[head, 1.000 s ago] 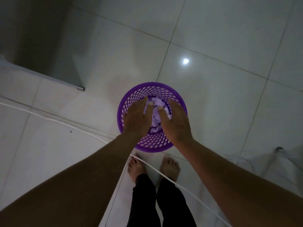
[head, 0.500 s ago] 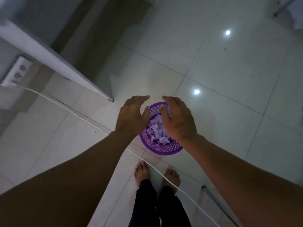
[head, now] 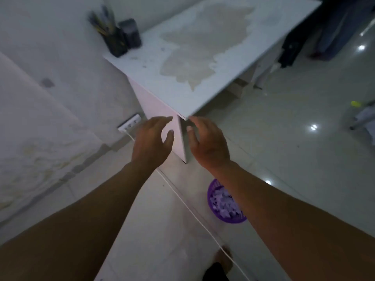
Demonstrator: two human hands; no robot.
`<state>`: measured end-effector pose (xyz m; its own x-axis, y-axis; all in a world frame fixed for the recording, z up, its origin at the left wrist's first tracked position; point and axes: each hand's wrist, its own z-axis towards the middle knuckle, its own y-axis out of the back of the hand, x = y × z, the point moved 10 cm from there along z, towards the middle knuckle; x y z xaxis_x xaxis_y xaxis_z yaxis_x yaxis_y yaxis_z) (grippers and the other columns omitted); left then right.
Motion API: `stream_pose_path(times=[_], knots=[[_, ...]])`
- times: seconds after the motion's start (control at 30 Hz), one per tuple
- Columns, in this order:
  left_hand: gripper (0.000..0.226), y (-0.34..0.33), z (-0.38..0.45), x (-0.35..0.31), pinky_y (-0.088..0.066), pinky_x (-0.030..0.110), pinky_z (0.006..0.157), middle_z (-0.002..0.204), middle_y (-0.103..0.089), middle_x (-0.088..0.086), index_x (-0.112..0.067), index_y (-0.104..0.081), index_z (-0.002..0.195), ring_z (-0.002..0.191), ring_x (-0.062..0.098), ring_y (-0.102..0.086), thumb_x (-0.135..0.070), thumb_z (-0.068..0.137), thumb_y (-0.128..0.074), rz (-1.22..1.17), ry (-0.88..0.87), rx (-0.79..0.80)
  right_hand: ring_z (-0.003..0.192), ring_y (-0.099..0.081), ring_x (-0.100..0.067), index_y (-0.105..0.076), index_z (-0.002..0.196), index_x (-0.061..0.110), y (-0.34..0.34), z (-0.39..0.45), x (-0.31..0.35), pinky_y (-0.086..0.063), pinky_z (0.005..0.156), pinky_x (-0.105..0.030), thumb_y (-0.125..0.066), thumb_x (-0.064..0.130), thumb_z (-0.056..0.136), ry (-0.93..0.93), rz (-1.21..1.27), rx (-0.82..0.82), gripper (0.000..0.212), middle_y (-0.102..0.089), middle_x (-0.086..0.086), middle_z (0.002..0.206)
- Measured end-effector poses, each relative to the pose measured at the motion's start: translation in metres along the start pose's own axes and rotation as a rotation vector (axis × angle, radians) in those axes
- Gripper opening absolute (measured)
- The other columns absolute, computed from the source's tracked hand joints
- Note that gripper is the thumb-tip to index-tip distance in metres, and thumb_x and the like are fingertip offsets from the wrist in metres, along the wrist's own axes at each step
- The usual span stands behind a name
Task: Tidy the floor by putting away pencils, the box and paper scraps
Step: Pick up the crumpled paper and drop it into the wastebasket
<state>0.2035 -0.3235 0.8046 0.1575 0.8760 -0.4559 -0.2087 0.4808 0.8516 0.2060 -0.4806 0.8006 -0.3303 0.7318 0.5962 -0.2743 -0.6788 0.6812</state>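
We hold our left hand [head: 151,141] and right hand [head: 209,144] out before the table [head: 203,57] corner, fingers relaxed and spread, grasping nothing. The purple basket [head: 213,207] of paper scraps [head: 224,203] sits on the floor under our right forearm. On the table's far corner, what look like pencils [head: 103,25] stand in a dark holder [head: 116,44].

A: Where's the basket [head: 215,201]?
B: On the floor [head: 284,138], under the right forearm, paper scraps [head: 223,203] in it. Cable [head: 182,201] runs just left of it.
A: Pencils [head: 101,19]?
B: In a holder [head: 116,42] at the table's [head: 203,57] far-left corner, box [head: 129,33] right of it.
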Motion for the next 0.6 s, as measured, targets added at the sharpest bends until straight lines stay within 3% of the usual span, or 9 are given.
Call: stream_pose_path(times=[0.13, 0.27, 0.6], knots=[[0.035, 0.107, -0.044, 0.039, -0.050, 0.047, 0.099, 0.127, -0.066, 0.011, -0.011, -0.064, 0.126, 0.115, 0.032, -0.059, -0.021, 0.092, -0.063, 0.029, 0.018, -0.119, 0.108, -0.062, -0.023, -0.062, 0.123, 0.009, -0.006, 0.007, 0.107, -0.052, 0.090, -0.040, -0.049, 0.028, 0.097, 0.151, 0.058, 0.033, 0.035, -0.067, -0.007, 0.119], [0.037, 0.195, -0.096, 0.080, -0.050, 0.045, 0.097, 0.128, -0.064, 0.011, -0.013, -0.062, 0.129, 0.117, 0.031, -0.057, -0.020, 0.093, -0.063, 0.102, 0.045, -0.192, 0.113, -0.059, -0.025, -0.061, 0.126, 0.011, -0.022, -0.009, 0.193, -0.049, 0.095, -0.042, -0.051, 0.027, 0.097, 0.229, 0.077, 0.069, 0.035, -0.065, -0.007, 0.124], [0.038, 0.401, -0.310, 0.205, -0.049, 0.046, 0.095, 0.125, -0.064, 0.010, -0.012, -0.062, 0.129, 0.116, 0.029, -0.058, -0.021, 0.092, -0.064, 0.242, 0.290, -0.403, 0.110, -0.061, -0.026, -0.061, 0.124, 0.012, -0.107, -0.129, 0.441, -0.051, 0.093, -0.039, -0.051, 0.028, 0.096, 0.476, 0.236, 0.224, 0.034, -0.065, -0.007, 0.123]])
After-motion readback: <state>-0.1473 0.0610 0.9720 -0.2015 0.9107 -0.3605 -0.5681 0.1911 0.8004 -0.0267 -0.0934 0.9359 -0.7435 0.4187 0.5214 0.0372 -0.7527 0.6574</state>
